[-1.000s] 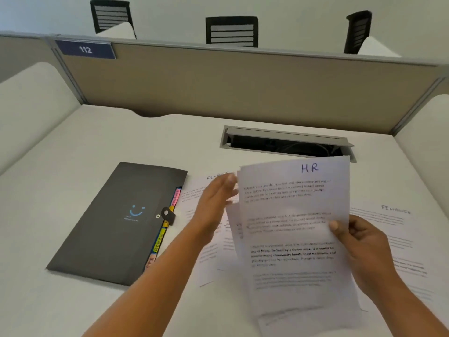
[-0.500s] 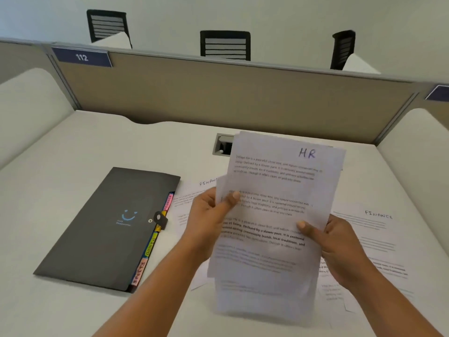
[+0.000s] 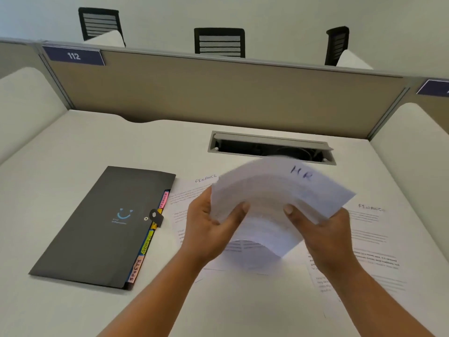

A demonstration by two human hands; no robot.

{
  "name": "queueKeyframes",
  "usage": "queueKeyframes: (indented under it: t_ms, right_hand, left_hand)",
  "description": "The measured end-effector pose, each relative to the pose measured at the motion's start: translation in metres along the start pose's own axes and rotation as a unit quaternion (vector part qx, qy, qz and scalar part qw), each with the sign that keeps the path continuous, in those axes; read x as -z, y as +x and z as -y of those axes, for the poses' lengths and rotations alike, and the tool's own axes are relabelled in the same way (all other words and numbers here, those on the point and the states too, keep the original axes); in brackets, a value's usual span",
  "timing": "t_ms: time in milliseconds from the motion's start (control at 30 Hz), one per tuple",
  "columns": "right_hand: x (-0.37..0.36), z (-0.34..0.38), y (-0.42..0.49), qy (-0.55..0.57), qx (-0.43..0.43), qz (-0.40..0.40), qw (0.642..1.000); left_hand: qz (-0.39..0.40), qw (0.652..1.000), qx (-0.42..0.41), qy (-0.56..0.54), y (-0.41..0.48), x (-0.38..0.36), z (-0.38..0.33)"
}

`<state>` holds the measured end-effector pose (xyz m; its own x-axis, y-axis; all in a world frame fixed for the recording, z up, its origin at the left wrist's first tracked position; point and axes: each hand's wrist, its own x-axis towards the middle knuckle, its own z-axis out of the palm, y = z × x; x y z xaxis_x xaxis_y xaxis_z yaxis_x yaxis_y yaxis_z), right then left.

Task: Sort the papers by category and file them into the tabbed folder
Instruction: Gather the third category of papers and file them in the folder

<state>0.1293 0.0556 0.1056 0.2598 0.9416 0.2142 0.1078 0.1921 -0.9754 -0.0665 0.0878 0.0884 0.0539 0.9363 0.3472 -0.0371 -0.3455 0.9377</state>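
Observation:
A small stack of printed sheets [image 3: 272,190], the top one marked "HR" by hand, is held above the desk, tilted flat and bowed, blurred by motion. My left hand [image 3: 211,224] grips its left edge, thumb on top. My right hand [image 3: 323,227] grips its right edge the same way. The dark grey tabbed folder [image 3: 97,227] lies closed at the left, its snap strap fastened, with coloured tabs reading FINANCE, ADMIN and SPORTS along its right side. One sheet headed "FINANCE" [image 3: 192,190] lies beside the folder, another "FINANCE" sheet [image 3: 371,227] at the right.
A white desk [image 3: 73,147] is bounded by a tan partition [image 3: 218,93] at the back and white side panels. An open grey cable hatch [image 3: 269,147] sits behind the papers. More printed sheets [image 3: 359,271] lie under my right forearm.
The HR stack has gone from standing upright in both hands to leaning away and flat, bowing as it moves. Both hands keep their hold on its edges.

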Motion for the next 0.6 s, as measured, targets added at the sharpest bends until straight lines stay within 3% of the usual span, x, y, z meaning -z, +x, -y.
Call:
queueKeyframes:
  t_ms: [100, 300, 433, 600]
  right_hand:
    - [0.0, -0.007, -0.002, 0.009, -0.021, 0.016, 1.0]
    - [-0.003, -0.014, -0.005, 0.022, -0.042, 0.02, 0.999]
    - [-0.001, -0.009, -0.006, 0.042, -0.009, 0.027, 0.999]
    - [-0.007, -0.031, -0.015, 0.007, -0.04, 0.051, 0.998]
  left_hand:
    - [0.005, 0.999, -0.003, 0.033, -0.003, 0.004, 0.004]
    - [0.018, 0.993, 0.096, 0.071, -0.003, -0.001, 0.008]
    - [-0.017, 0.997, 0.071, 0.039, -0.007, 0.001, 0.008]
    - [-0.061, 0.99, 0.117, 0.054, -0.025, 0.002, 0.031]
